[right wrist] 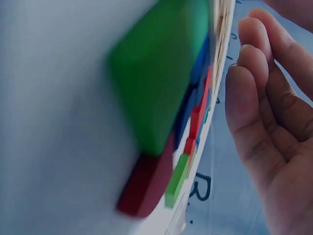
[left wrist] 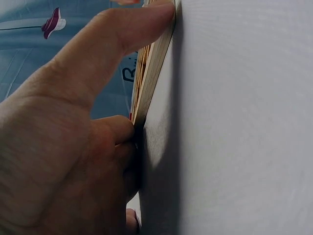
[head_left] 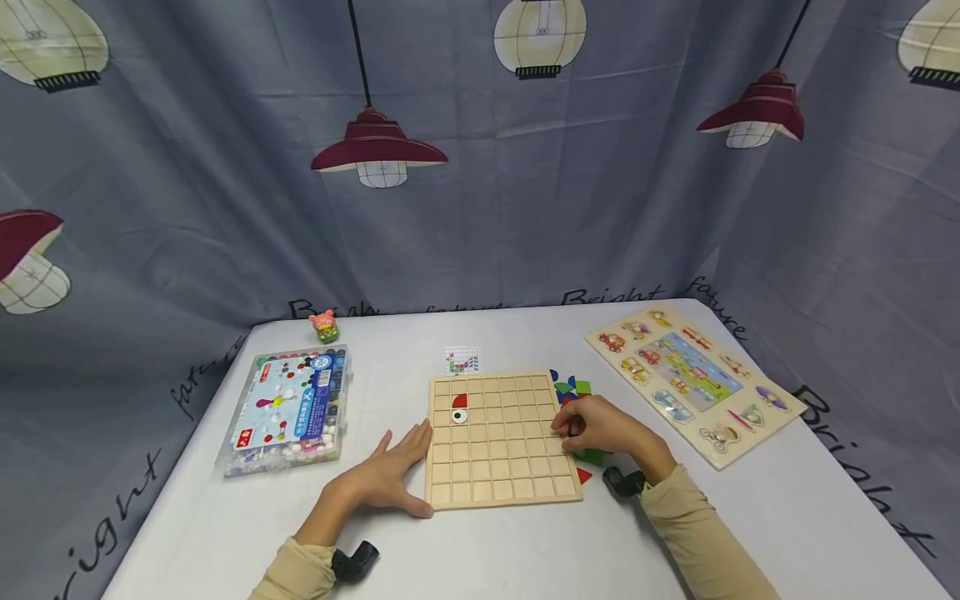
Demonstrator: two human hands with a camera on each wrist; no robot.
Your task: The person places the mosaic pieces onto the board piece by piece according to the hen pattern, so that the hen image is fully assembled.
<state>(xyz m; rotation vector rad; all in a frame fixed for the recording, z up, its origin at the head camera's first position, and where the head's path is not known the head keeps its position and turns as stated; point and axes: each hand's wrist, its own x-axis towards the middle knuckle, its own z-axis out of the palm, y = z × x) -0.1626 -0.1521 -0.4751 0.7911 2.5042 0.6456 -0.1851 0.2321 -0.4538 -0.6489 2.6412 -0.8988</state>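
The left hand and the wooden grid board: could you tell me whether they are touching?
Touching. In the left wrist view the left hand has its thumb and a curled finger pressed against the edge of the wooden grid board, with no gap showing.

Curtained recording booth: lamp-print backdrop (head_left: 480,167), toy-strewn table (head_left: 525,550).

A person's left hand (head_left: 390,477) lies flat against the left edge of a wooden grid board (head_left: 501,439) on a white table (head_left: 750,517). Their right hand (head_left: 600,427) rests over coloured pieces (head_left: 572,388) at the board's right edge, possibly holding one.
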